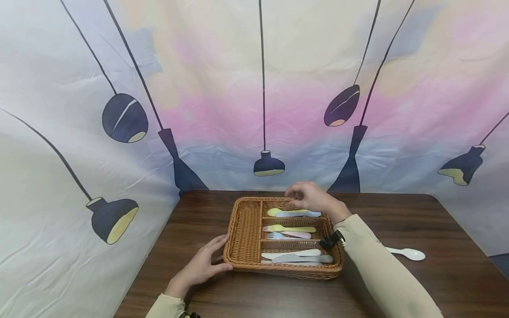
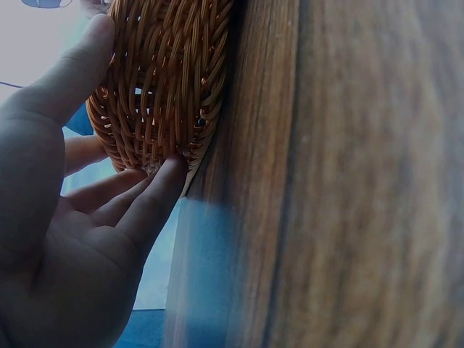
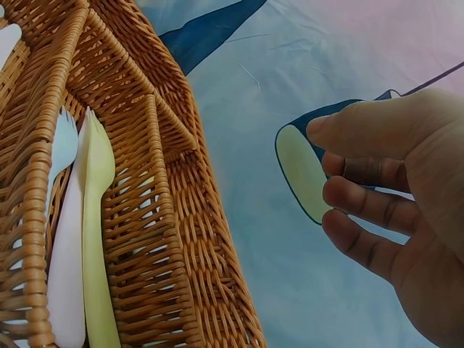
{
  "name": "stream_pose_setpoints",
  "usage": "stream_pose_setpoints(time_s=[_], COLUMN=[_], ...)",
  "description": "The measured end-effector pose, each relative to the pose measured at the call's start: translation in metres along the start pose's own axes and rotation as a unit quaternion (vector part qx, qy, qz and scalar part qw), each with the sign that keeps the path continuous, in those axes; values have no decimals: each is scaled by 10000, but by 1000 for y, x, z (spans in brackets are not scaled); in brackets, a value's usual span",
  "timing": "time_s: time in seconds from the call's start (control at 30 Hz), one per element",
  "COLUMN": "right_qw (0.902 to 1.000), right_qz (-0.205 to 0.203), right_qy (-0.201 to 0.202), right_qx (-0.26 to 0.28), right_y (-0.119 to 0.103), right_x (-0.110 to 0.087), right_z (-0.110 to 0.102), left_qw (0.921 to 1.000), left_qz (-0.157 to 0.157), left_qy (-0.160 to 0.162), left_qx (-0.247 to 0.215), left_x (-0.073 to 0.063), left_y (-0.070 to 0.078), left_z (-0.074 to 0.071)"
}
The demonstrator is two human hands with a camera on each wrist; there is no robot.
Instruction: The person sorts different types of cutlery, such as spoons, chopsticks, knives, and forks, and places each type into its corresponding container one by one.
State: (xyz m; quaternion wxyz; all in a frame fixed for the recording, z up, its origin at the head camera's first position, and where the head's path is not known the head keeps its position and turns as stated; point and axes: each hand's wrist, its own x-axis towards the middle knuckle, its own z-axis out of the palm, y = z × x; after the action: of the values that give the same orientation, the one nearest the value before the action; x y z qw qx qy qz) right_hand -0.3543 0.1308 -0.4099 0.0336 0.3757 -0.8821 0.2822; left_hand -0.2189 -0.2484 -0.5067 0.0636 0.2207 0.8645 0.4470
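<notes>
A brown wicker basket (image 1: 243,229) with dividers sits on the table. My left hand (image 1: 203,263) touches its front left corner, the thumb at the front wall and fairly straight fingers along the left side; the left wrist view shows fingertips on the weave. My right hand (image 1: 312,196) hovers over the back rim, fingers loosely bent, nothing between thumb and fingers in the right wrist view. Beneath it, the back compartment holds a yellow spoon (image 1: 272,212) and a light blue utensil (image 1: 298,213). Yellow, pink and blue forks (image 3: 99,167) lie in the middle compartment, several knives (image 1: 304,258) in front.
A white spoon (image 1: 412,254) lies on the dark wooden table (image 1: 449,282) to the right of the basket, its handle partly behind the right sleeve (image 1: 381,260). A cloth backdrop (image 1: 222,110) printed with hanging lamps rises behind the table's back edge.
</notes>
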Motion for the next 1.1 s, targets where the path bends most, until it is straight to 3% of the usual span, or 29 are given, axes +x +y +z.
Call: stream_pose_setpoints(time_s=[0.57,1.1], right_qw=[9994,9960], right_qz=[40,107], right_qy=[327,813], right_qx=[-140,-366], right_y=[4,19], right_x=[-28,-76], right_z=[-13,-26], left_qw=[9999,9998], left_qz=[-21,-78], left_qy=[55,58], left_qx=[119,195], left_x=[-1,0], left_y=[1,2], left_z=[0,1])
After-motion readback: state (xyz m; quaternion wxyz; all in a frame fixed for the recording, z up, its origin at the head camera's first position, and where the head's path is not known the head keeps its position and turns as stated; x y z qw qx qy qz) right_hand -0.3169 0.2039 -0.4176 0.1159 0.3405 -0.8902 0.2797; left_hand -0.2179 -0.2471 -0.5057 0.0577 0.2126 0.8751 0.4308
